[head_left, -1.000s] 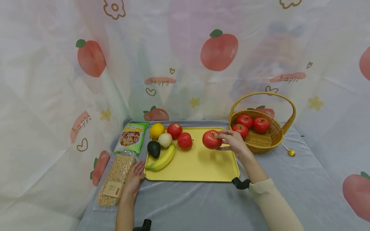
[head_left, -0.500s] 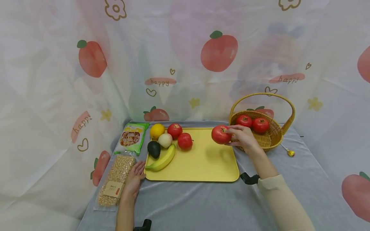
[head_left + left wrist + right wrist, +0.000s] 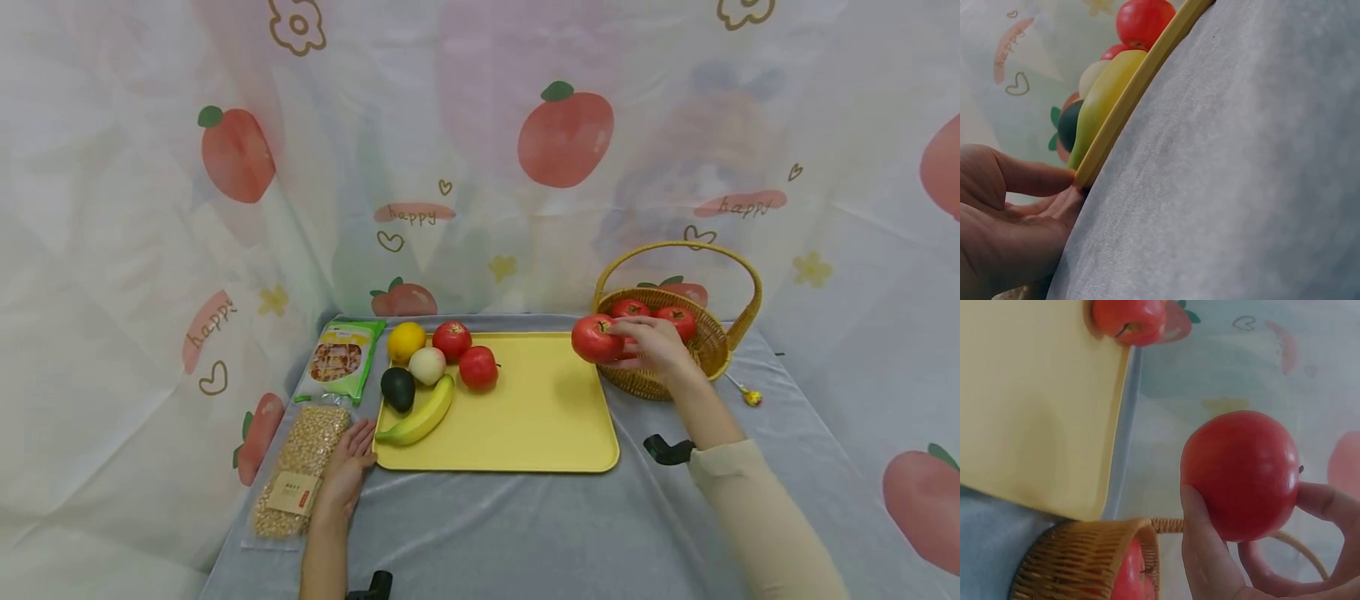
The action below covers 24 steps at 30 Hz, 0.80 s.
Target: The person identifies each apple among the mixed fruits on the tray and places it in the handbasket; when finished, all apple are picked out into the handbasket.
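My right hand (image 3: 651,343) holds a red apple (image 3: 596,338) between thumb and fingers, raised at the tray's right end and in front of the wicker basket (image 3: 652,385). In the right wrist view the held apple (image 3: 1241,478) shows a small dark stem. Several more red apples (image 3: 678,322) lie in the basket, partly covered by my hand. My left hand (image 3: 349,467) rests at the near left corner of the yellow tray (image 3: 540,425), fingers extended along its side. In the left wrist view the thumb (image 3: 1041,179) touches the tray's corner.
On the tray's left part are a banana (image 3: 418,414), an avocado (image 3: 398,390), a yellow fruit (image 3: 407,342), a pale round fruit (image 3: 427,366) and two red fruits (image 3: 478,368). Left of it lie a green food packet (image 3: 337,360) and a bag of grains (image 3: 303,467). A small yellow flower (image 3: 752,397) lies right.
My right hand has carried the apple rightward and slightly farther back, from over the tray to the basket's near left side. My left hand has stayed at the tray corner.
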Motion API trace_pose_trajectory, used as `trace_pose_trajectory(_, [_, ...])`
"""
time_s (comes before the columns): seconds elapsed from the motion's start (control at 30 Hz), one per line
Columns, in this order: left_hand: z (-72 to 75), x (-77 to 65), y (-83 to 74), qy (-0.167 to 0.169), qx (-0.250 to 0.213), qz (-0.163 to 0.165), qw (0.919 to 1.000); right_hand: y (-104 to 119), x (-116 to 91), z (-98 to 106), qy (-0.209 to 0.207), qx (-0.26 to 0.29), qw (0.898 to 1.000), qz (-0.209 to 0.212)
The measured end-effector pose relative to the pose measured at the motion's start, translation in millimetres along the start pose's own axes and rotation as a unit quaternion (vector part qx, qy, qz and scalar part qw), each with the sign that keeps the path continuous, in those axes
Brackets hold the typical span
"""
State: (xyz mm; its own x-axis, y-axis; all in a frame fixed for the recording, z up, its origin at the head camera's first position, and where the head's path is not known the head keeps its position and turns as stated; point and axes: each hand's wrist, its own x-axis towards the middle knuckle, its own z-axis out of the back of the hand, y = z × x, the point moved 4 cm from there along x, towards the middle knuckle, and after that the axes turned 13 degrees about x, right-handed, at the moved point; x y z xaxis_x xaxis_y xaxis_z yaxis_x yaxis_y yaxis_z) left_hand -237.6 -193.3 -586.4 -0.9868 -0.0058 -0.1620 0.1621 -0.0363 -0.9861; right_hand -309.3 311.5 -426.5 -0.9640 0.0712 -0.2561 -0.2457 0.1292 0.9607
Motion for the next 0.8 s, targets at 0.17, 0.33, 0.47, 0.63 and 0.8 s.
trace_pose_trajectory(0.17, [-0.1,-0.5,0.3,-0.002,0.003,0.003,1.0,4.8,5.0,11.4,-0.006,-0.026,1.0,-0.009])
trace_pose_trajectory(0.33, [-0.7,-1.5,-0.2,-0.003,0.0,0.003,1.0,6.8,13.5,27.4,-0.009,-0.007,1.0,-0.029])
trace_pose_trajectory(0.47, [-0.8,-1.5,-0.9,-0.005,-0.002,0.004,1.0,5.4,19.1,40.7,-0.014,0.015,0.998,-0.052])
trace_pose_trajectory(0.63, [-0.5,-0.6,-1.8,-0.006,-0.003,0.004,1.0,3.4,25.3,55.7,-0.028,0.014,0.997,-0.072])
trace_pose_trajectory(0.8, [-1.1,-1.2,-1.8,-0.006,-0.004,0.004,1.0,2.8,31.2,66.9,-0.029,-0.009,0.996,-0.08])
